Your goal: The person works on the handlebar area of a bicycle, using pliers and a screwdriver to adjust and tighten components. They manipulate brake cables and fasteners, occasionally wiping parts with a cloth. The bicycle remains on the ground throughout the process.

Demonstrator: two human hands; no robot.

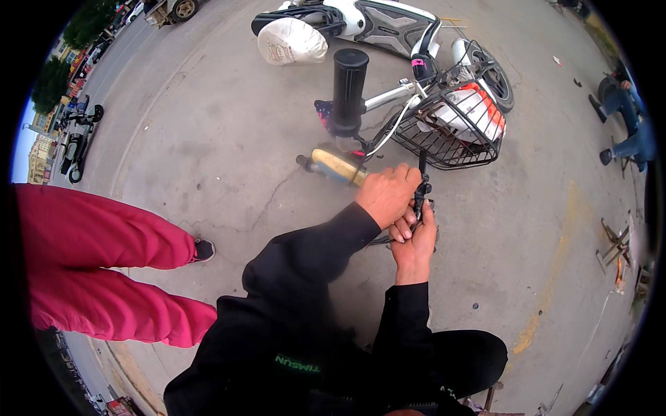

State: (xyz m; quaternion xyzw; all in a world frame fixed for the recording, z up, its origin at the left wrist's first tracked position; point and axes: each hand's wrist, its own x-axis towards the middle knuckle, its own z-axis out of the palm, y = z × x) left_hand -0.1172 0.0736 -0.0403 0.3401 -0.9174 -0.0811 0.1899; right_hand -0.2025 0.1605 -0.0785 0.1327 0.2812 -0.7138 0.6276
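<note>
My left hand (392, 197) is closed at a black brake lever fitting (423, 187) with thin cables. My right hand (413, 243) curls under the same fitting from below, its fingertips beside my left fingers. Just beyond are a bike's upright black handlebar grip (350, 90), a silver bar (388, 93), white cable and a black wire basket (447, 156) holding white and orange bags. A blurred pale yellow part (336, 165) lies behind my left hand. The exact grip of my fingers is partly hidden.
A white scooter (385, 28) lies beyond, with a white bag (291, 41). A person in red trousers (118, 232) stands at my left; another in jeans (624, 125) is at far right. A parked scooter (76, 142) and small wooden stools (614, 246) stand on the pavement (243, 125).
</note>
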